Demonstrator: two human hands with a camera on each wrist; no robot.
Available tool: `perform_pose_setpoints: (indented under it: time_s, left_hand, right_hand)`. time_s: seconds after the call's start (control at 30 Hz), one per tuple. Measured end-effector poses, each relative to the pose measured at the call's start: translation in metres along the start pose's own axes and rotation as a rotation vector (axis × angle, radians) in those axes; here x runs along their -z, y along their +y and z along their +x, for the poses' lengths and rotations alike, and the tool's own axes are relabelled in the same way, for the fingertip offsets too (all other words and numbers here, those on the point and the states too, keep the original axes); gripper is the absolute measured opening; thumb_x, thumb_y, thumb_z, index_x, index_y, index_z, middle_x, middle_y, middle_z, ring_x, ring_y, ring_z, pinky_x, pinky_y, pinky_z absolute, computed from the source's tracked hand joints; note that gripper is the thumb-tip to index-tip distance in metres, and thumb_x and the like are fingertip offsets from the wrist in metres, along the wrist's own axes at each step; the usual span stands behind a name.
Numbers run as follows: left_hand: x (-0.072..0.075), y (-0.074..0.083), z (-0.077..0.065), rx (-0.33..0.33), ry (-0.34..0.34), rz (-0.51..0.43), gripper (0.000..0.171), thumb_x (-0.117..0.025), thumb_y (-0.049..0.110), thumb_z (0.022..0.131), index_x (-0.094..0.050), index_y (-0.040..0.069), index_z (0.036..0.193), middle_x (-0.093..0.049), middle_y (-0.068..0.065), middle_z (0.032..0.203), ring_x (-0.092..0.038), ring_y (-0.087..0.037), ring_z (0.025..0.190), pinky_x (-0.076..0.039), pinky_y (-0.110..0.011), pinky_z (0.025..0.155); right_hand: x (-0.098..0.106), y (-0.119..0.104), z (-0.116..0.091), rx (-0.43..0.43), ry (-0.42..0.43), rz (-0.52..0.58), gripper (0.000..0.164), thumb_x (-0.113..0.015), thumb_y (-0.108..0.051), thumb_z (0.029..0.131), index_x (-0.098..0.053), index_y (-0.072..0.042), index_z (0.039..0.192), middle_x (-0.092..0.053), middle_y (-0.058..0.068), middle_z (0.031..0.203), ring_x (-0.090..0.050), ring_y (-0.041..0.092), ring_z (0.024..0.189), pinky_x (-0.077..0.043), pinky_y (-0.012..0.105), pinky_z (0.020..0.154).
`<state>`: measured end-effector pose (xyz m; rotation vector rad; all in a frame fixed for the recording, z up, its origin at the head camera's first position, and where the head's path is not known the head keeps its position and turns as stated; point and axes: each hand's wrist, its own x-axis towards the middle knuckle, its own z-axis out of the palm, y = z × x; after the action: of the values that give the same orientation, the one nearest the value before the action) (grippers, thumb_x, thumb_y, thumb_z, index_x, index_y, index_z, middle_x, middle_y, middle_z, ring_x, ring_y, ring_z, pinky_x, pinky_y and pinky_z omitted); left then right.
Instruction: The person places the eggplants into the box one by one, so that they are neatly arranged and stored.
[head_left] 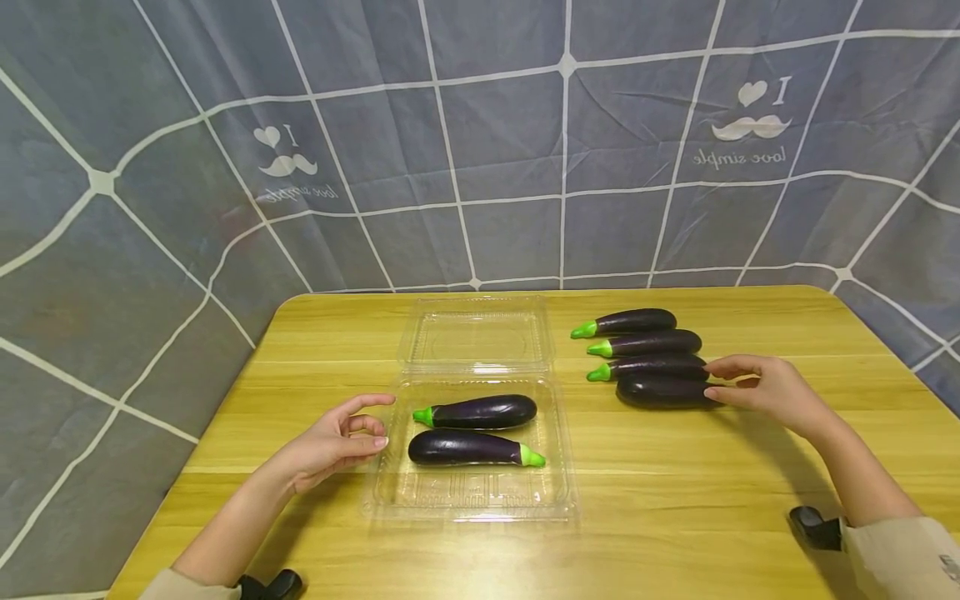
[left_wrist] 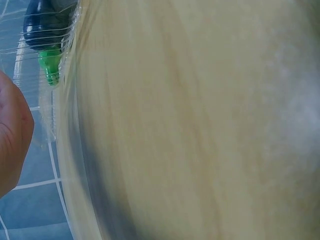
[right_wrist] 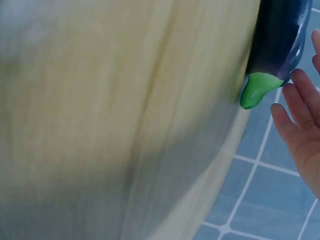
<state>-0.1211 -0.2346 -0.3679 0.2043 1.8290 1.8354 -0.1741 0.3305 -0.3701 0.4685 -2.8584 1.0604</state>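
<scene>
In the head view my left hand (head_left: 341, 442) is beside the left rim of a clear plastic clamshell box (head_left: 472, 504), its fingers loosely bent and nothing in them. Two dark purple eggplants lie in the box: the far eggplant (head_left: 486, 411) points its green stem left, the near eggplant (head_left: 465, 447) points its stem right. My right hand (head_left: 768, 387) is at the right end of the nearest loose eggplant (head_left: 660, 390), thumb and fingers spread about it. In the right wrist view, fairly straight fingers (right_wrist: 300, 107) lie close by its green stem; the thumb cannot be made out there.
Behind that eggplant lie three more in a row, a third-row eggplant (head_left: 656, 367), a middle eggplant (head_left: 652, 342) and a farthest eggplant (head_left: 637, 321), stems left. The box's lid (head_left: 476, 337) is folded back on the wooden table (head_left: 675, 517). A grey gridded curtain (head_left: 510, 150) hangs behind.
</scene>
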Motion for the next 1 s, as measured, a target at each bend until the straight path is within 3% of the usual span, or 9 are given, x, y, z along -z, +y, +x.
perform_pose_setpoints:
  time_s: [0.33, 0.53, 0.73, 1.0]
  left_hand:
    - [-0.0035, 0.0032, 0.0003, -0.003, 0.012, 0.01, 0.065, -0.063, 0.004, 0.087, -0.026, 0.0, 0.141, -0.054, 0.0, 0.091, -0.058, -0.011, 0.079, -0.05, -0.024, 0.072]
    - [-0.003, 0.003, -0.0009, -0.004, 0.021, 0.013, 0.065, -0.063, 0.003, 0.087, -0.026, 0.0, 0.141, -0.053, -0.001, 0.091, -0.058, -0.011, 0.08, -0.051, -0.024, 0.073]
    - [-0.0022, 0.0022, -0.0004, -0.005, 0.013, 0.002, 0.066, -0.063, 0.003, 0.087, -0.026, 0.0, 0.141, -0.054, 0.0, 0.091, -0.058, -0.011, 0.08, -0.05, -0.024, 0.073]
    - [-0.0025, 0.0029, -0.0009, -0.004, 0.013, -0.007, 0.064, -0.063, 0.002, 0.087, -0.027, 0.0, 0.141, -0.054, 0.0, 0.09, -0.058, -0.012, 0.081, -0.051, -0.025, 0.074]
  right_hand:
    - [-0.0006, 0.0084, 0.0031, -0.033, -0.03, -0.004, 0.036, -0.075, -0.018, 0.08, -0.065, 0.003, 0.108, -0.063, 0.022, 0.105, -0.053, -0.008, 0.083, -0.05, 0.018, 0.066]
    - [-0.003, 0.008, 0.0064, -0.009, -0.047, -0.023, 0.027, -0.076, -0.018, 0.078, -0.068, -0.002, 0.097, -0.066, 0.011, 0.092, -0.056, -0.005, 0.076, -0.05, 0.019, 0.064]
    - [-0.0031, 0.008, 0.0051, 0.011, -0.055, -0.046, 0.031, -0.078, -0.018, 0.075, -0.069, -0.001, 0.099, -0.066, 0.006, 0.089, -0.055, -0.004, 0.077, -0.049, 0.017, 0.066]
    - [-0.0021, 0.0068, 0.0054, -0.014, -0.142, -0.005, 0.03, -0.078, -0.021, 0.076, -0.071, -0.003, 0.099, -0.067, 0.007, 0.095, -0.057, -0.001, 0.079, -0.049, 0.021, 0.066]
